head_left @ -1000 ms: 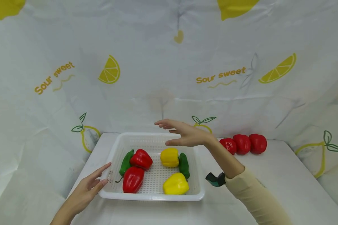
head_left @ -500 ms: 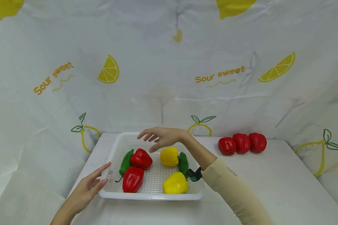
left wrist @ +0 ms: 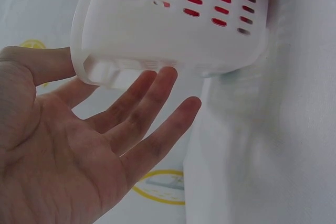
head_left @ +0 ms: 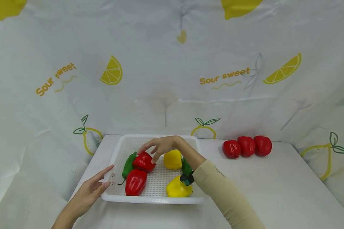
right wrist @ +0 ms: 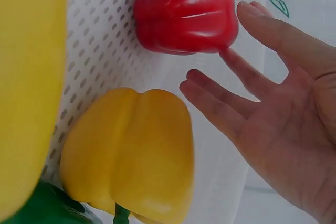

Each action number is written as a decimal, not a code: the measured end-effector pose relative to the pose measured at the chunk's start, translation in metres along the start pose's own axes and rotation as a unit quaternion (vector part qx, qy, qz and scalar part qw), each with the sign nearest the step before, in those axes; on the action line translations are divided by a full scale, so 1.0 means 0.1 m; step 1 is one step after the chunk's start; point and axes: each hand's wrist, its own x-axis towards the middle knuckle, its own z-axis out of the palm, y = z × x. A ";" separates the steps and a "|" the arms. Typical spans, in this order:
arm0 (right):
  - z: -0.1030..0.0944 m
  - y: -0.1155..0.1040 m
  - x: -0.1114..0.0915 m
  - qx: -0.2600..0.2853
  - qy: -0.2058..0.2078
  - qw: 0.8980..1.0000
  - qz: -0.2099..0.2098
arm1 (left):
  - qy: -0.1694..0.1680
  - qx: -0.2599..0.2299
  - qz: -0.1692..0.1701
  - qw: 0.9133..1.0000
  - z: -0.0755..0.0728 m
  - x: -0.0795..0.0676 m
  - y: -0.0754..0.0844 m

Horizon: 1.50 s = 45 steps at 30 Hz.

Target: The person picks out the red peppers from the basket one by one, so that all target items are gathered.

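"Where is the right hand (head_left: pixel 163 145)?"

"Above the left half of the basket (head_left: pixel 153 200), thumb and fingers spread about the rear red pepper (head_left: pixel 144 163)."

"Is it gripping that pepper?"

"No pinch shows; whether a fingertip touches it cannot be told."

"And the left hand (head_left: pixel 87 192)?"

"At the basket's left rim, fingers loosely extended and apart, thumb at the edge."

"What else does the basket hold?"

"A front red pepper (head_left: pixel 136 182), a long green pepper (head_left: pixel 128 165) towards its left wall, a rear yellow pepper (head_left: pixel 172 159) and a front yellow pepper (head_left: pixel 175 188) in its right half, and another green pepper (head_left: pixel 186 168), partly hidden, by its right wall."

"Outside it?"

"Three red peppers (head_left: pixel 247 147) in a row, right of the basket."
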 end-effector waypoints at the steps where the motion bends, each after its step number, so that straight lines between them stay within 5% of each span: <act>1: 0.01 0.02 0.01 0.001 -0.001 1.000 0.005 | 0.000 -0.002 -0.001 1.000 0.00 0.00 0.00; 9: 0.08 0.06 0.08 0.028 0.004 0.998 0.058 | -0.001 -0.012 0.017 1.000 -0.01 0.00 0.00; 19: 0.11 0.03 0.09 0.005 -0.008 0.997 0.076 | 0.003 0.001 0.018 1.000 -0.01 0.00 -0.02; 27: 0.11 0.04 0.02 -0.017 0.003 0.990 0.139 | 0.008 0.005 0.026 1.000 0.00 -0.01 -0.03; 37: 0.18 0.05 0.07 -0.054 -0.003 0.987 0.151 | 0.002 0.006 0.010 1.000 0.00 -0.01 -0.02; 45: 0.17 0.06 0.07 -0.059 -0.004 0.991 0.120 | 0.003 0.004 0.008 1.000 0.00 -0.01 -0.01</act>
